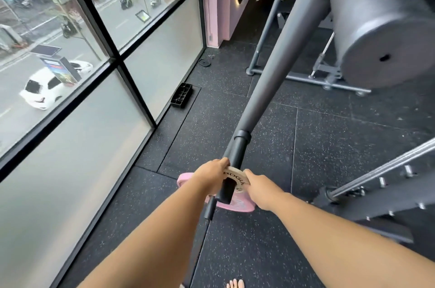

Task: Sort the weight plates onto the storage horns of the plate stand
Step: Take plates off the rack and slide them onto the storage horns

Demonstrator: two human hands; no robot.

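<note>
Fingers: the left-hand fingers (223, 163) are curled over the far edge of the white plate (236, 176). The right-hand fingers (247, 174) hook its edge on the 3 o'clock side. Both grip it and nothing else.
Left hand (211, 173): clamped on the plate's 10 o'clock edge, forearm reaching in from 7 o'clock.
Right hand (261, 191): wrapped round the 4 o'clock edge, forearm coming in from 5 o'clock.
White plate: small, with lettering on its face, and threaded on the black sleeve (238, 146) at the near end of the long grey bar (277, 71). It sits low in the view, just below centre.
Pink plate (235, 206): larger, right behind the white one toward 6 o'clock. Whether the two touch, I cannot tell.
Other plate: a small dark disc (204, 62) lies on the floor (341, 146) by the window (70, 111), at 11 o'clock from the hands.
Stand: a dark frame with short steel pegs (400, 176) sits at 3 o'clock. It may be the plate stand, but that is my guess.
Step in hand: looks like stripping the white plate off the bar, so sorting has barely begun.
Next move: draw the plate straight along the sleeve, keeping it square so the hole does not bind. Then carry it to a horn that fits its size.
Watch: bare toes (235, 284) at 6 o'clock, right under the load!
</note>
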